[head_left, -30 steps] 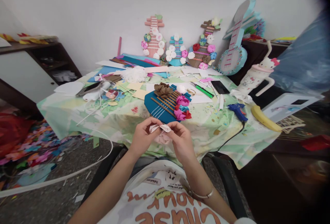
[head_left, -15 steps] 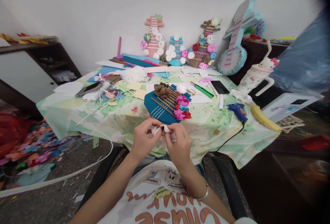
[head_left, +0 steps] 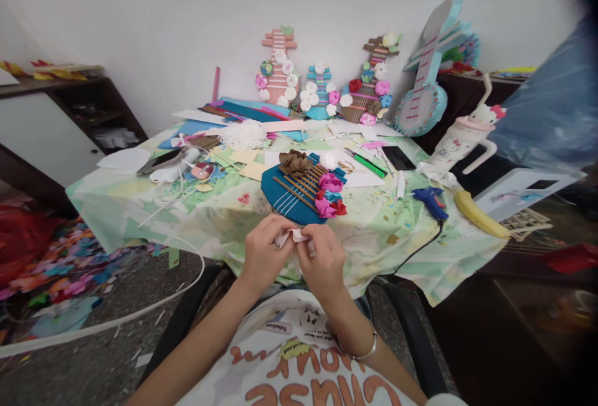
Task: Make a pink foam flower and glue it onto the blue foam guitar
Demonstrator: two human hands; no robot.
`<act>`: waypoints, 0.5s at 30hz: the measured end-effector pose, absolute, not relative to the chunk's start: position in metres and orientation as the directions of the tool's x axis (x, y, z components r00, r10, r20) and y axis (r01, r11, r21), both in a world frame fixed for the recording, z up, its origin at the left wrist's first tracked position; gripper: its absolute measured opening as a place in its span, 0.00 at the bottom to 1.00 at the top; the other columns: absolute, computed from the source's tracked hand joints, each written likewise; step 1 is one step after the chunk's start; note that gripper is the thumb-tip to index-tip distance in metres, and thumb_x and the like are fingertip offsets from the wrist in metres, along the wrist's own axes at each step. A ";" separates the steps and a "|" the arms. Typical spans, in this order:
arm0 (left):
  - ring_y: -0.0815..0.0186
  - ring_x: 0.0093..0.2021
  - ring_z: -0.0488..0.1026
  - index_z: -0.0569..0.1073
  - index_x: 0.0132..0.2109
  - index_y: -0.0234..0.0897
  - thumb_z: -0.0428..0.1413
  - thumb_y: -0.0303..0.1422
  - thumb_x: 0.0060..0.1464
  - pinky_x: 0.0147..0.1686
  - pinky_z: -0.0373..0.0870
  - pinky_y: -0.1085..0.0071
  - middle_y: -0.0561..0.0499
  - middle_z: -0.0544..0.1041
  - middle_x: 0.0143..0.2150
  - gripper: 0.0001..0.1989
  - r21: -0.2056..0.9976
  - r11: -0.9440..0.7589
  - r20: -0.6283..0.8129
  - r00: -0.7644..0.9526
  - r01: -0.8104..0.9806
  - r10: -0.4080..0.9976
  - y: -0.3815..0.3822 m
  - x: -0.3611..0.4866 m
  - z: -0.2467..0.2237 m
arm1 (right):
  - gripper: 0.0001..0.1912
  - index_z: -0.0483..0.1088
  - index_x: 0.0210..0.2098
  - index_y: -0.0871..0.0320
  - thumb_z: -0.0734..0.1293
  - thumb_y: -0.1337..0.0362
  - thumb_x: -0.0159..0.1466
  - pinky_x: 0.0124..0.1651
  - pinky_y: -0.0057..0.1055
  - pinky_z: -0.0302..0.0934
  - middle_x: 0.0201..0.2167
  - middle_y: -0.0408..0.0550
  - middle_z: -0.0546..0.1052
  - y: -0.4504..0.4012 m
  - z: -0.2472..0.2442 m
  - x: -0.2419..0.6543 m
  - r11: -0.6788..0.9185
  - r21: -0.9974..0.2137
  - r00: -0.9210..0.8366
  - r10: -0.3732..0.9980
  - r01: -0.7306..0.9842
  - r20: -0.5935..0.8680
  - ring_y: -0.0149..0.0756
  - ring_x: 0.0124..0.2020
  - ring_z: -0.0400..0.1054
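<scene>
Both hands meet just in front of the table's near edge. My left hand pinches one side of a small piece of pale pinkish-white paper, and my right hand pinches the other side. The paper looks folded or crumpled, and the fingers partly cover it. Right beyond the hands lies a dark blue lute-shaped craft with brown strips, white strings, a brown paper flower, a white flower and pink and red flowers.
On the patterned tablecloth are a blue glue gun, a banana, a green cutter, a phone and a cup. Several decorated crafts lean on the wall. A white cable crosses at left.
The fingers of both hands have shifted slightly around the paper, and its visible shape has changed a little. Things on the table have not moved.
</scene>
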State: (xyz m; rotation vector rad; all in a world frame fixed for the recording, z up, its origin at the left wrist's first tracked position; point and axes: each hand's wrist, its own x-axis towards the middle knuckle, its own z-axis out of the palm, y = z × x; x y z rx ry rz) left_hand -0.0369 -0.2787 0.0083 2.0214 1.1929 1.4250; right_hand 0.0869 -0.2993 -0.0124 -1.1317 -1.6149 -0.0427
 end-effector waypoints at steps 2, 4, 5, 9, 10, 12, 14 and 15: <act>0.66 0.33 0.70 0.73 0.31 0.38 0.54 0.24 0.50 0.33 0.65 0.73 0.51 0.74 0.32 0.06 0.700 -0.561 0.587 0.091 0.442 0.804 -0.280 -0.035 0.008 | 0.04 0.67 0.35 0.57 0.61 0.70 0.61 0.38 0.32 0.62 0.31 0.48 0.72 -0.299 -0.012 0.086 0.534 -0.592 0.128 0.668 0.604 0.733 0.35 0.34 0.66; 0.66 0.33 0.69 0.72 0.31 0.38 0.54 0.24 0.49 0.33 0.65 0.72 0.52 0.73 0.32 0.05 0.724 -0.540 0.580 0.045 0.429 0.814 -0.279 -0.035 0.007 | 0.08 0.66 0.40 0.57 0.63 0.68 0.60 0.39 0.32 0.63 0.36 0.49 0.72 -0.298 -0.010 0.086 0.502 -0.733 0.206 0.743 0.459 0.637 0.35 0.38 0.67; 0.66 0.34 0.69 0.71 0.32 0.38 0.54 0.24 0.49 0.34 0.65 0.72 0.52 0.73 0.32 0.04 0.748 -0.524 0.567 0.019 0.407 0.823 -0.279 -0.035 0.006 | 0.11 0.66 0.42 0.57 0.64 0.68 0.59 0.40 0.32 0.64 0.39 0.49 0.72 -0.297 -0.010 0.086 0.476 -0.799 0.234 0.784 0.368 0.575 0.35 0.39 0.67; 0.65 0.36 0.71 0.68 0.32 0.38 0.54 0.25 0.49 0.38 0.67 0.71 0.51 0.73 0.35 0.03 0.845 -0.455 0.484 -0.040 0.280 0.874 -0.275 -0.038 -0.001 | 0.19 0.64 0.44 0.56 0.68 0.67 0.54 0.39 0.30 0.67 0.42 0.50 0.72 -0.294 -0.009 0.085 0.400 -0.915 0.218 0.889 0.054 0.402 0.33 0.39 0.68; 0.65 0.37 0.71 0.68 0.33 0.38 0.54 0.25 0.49 0.39 0.67 0.71 0.50 0.73 0.36 0.04 0.861 -0.438 0.463 -0.041 0.257 0.885 -0.275 -0.038 -0.003 | 0.19 0.64 0.44 0.56 0.69 0.67 0.53 0.39 0.30 0.67 0.41 0.49 0.72 -0.294 -0.009 0.085 0.393 -0.920 0.202 0.900 0.006 0.386 0.33 0.38 0.69; 0.64 0.39 0.72 0.67 0.32 0.38 0.54 0.25 0.49 0.39 0.68 0.70 0.49 0.74 0.37 0.04 0.882 -0.416 0.435 -0.042 0.222 0.899 -0.275 -0.038 -0.004 | 0.19 0.65 0.43 0.56 0.68 0.69 0.52 0.40 0.30 0.67 0.39 0.48 0.73 -0.293 -0.010 0.084 0.387 -0.921 0.192 0.909 -0.051 0.371 0.33 0.38 0.69; 0.64 0.40 0.72 0.66 0.33 0.37 0.54 0.25 0.49 0.40 0.68 0.70 0.49 0.74 0.39 0.04 0.899 -0.403 0.412 -0.018 0.173 0.911 -0.275 -0.038 -0.003 | 0.18 0.65 0.43 0.56 0.68 0.70 0.53 0.42 0.31 0.67 0.40 0.48 0.73 -0.293 -0.010 0.084 0.380 -0.923 0.208 0.910 -0.064 0.360 0.33 0.39 0.70; 0.64 0.41 0.72 0.66 0.34 0.37 0.55 0.26 0.49 0.41 0.69 0.70 0.49 0.74 0.39 0.05 0.910 -0.393 0.395 0.011 0.129 0.918 -0.275 -0.038 -0.001 | 0.17 0.65 0.43 0.56 0.67 0.70 0.53 0.43 0.31 0.67 0.40 0.48 0.73 -0.293 -0.010 0.084 0.380 -0.923 0.215 0.908 -0.063 0.359 0.34 0.40 0.70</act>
